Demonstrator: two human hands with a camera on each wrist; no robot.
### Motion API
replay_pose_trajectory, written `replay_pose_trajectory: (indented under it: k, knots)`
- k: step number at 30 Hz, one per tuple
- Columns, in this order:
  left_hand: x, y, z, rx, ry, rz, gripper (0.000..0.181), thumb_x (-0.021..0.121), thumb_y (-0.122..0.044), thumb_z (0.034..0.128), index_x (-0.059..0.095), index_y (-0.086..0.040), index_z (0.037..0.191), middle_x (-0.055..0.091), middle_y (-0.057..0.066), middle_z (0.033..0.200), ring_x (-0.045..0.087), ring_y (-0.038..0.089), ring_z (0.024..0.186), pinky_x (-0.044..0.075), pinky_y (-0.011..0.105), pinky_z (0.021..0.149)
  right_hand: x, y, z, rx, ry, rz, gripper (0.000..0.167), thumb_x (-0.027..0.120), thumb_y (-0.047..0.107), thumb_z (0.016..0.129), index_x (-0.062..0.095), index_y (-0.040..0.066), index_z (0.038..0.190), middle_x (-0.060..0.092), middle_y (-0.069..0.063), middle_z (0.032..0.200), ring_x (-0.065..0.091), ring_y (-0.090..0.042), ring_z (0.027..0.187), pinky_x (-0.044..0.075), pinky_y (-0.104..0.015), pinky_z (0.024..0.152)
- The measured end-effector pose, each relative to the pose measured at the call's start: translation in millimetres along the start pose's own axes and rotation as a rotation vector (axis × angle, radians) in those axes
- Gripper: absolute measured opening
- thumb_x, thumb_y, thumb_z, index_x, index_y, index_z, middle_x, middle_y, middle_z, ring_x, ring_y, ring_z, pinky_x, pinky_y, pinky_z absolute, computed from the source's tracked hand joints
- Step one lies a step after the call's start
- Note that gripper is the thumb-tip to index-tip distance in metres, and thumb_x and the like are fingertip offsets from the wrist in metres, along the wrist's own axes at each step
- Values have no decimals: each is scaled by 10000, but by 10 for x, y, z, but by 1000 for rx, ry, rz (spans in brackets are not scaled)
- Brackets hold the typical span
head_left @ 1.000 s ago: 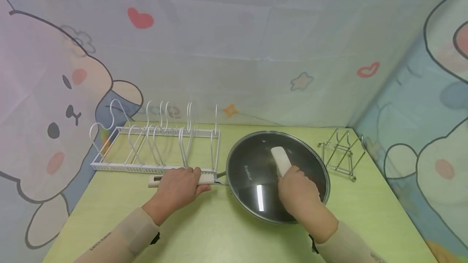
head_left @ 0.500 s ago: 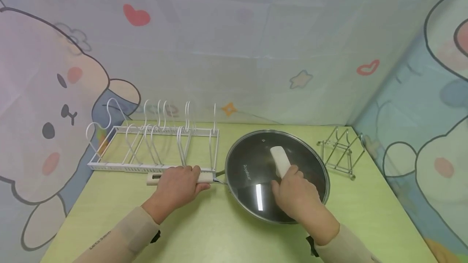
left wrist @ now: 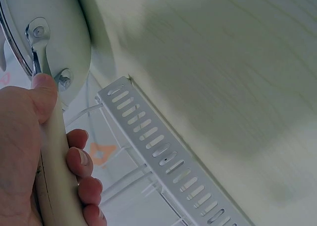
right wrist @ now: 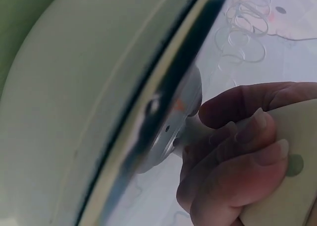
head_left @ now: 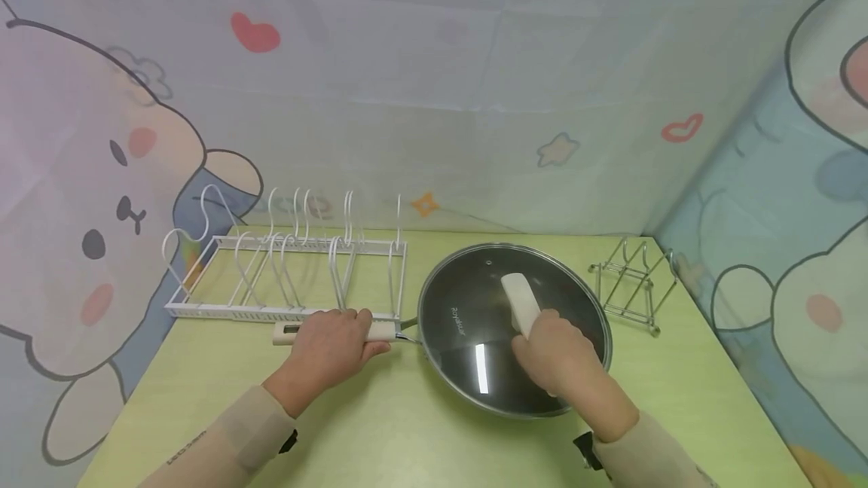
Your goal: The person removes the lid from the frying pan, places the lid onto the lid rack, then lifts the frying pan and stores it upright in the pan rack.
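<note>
Left hand [head_left: 332,349] curls round handle [head_left: 381,331] of pan [left wrist: 68,28]; right hand [head_left: 559,352] grips knob [head_left: 520,298] of lid [head_left: 475,307]. Lid appears seated; right wrist view blurred.

One glass-lidded frying pan [head_left: 498,322]: left hand [head_left: 332,345] gripping cream pan handle [head_left: 381,331], right hand [head_left: 559,352] gripping lid handle [head_left: 521,303]. On green bench [head_left: 420,443]: white wire rack [head_left: 271,313], small metal rack [head_left: 627,316].

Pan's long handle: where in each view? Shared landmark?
Head: the long handle is left of centre, gripped by the left hand.
Left wrist: the long handle is lower left, running upward.
Right wrist: not in it; only the lid handle shows.
Shared landmark: the pan, under its glass lid in the head view, pale outer wall in both wrist views.
</note>
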State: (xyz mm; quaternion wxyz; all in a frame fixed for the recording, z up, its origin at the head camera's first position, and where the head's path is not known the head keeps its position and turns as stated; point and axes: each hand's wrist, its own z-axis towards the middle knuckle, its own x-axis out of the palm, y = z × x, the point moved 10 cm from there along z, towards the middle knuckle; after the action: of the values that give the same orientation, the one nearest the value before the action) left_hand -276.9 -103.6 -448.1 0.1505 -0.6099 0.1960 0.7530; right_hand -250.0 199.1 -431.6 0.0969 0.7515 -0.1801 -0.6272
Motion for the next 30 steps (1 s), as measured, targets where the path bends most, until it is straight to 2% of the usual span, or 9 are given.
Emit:
replay_pose_trajectory:
  k: [12,16,21,25,30]
  knots:
    - [23,16,0,-13,20,-8,557,652,-648,986,508,-133,832,432,-14,629,423,166,509,361,319,486,-47,-6,-10,-20,21,40,461,585,281,944,496,-117,1159,606,-153,844,618,-264,638,487,-369,497]
    - [12,25,-1,-12,10,-4,558,653,-651,984,502,-136,829,432,-20,628,415,159,510,356,314,482,-155,11,13,-64,18,65,449,574,288,965,515,-118,1148,591,-147,870,602,-253,652,476,-359,519]
    - [4,25,5,-7,0,-7,555,661,-646,980,510,-134,829,439,-24,626,422,156,511,360,316,478,-321,-13,39,-112,14,148,409,557,305,1003,529,-90,1105,568,-141,855,582,-238,635,473,-353,519]
    - [12,32,10,-11,9,-5,561,658,-650,980,513,-127,836,441,-17,629,427,164,512,363,320,479,-426,-62,65,-118,17,228,346,553,304,1013,548,-37,1070,557,-108,798,549,-209,584,467,-330,483]
    - [34,32,13,-17,29,-8,564,653,-656,982,513,-127,842,447,-16,634,435,164,520,367,318,484,-519,-114,69,-107,22,273,319,550,313,1017,565,-2,1070,548,-78,767,508,-187,585,451,-316,495]
